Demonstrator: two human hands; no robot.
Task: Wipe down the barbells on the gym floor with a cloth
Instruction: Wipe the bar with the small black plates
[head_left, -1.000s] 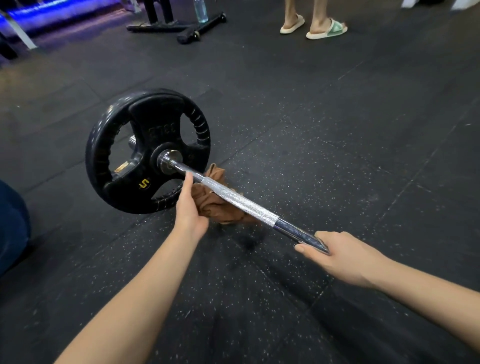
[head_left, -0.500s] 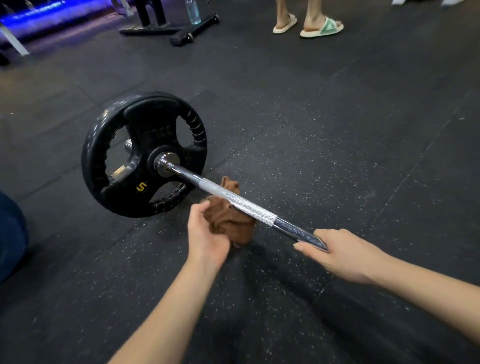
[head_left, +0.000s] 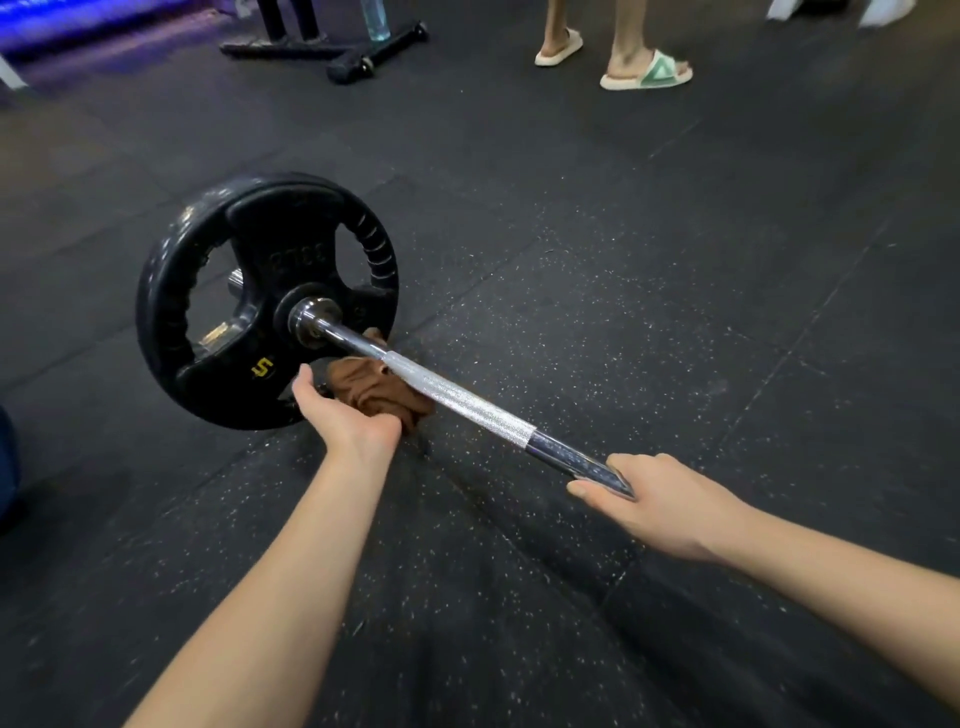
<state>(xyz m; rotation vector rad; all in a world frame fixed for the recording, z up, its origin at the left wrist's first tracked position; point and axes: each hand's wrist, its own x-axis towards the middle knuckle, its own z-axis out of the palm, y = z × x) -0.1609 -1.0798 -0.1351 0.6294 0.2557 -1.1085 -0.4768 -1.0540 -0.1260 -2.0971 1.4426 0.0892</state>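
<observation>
Right hand (head_left: 660, 499) grips barbell (head_left: 467, 408) end, raised; left hand (head_left: 348, 415) bunches brown cloth (head_left: 379, 389) beneath knurling. Risk: right grip slips, bar pins left hand; weight plate (head_left: 260, 301) beyond may roll.

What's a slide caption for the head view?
Left hand holds a brown cloth against the barbell beside its black plate; right hand grips the barbell's near end.

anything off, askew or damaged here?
Nothing looks damaged or spilled. One oddity: the bar carries a plate at its far end only. No plate shows at the near end, which the right hand grips. The left hand holds the brown cloth bunched beneath the bar, beside the plate.
</observation>
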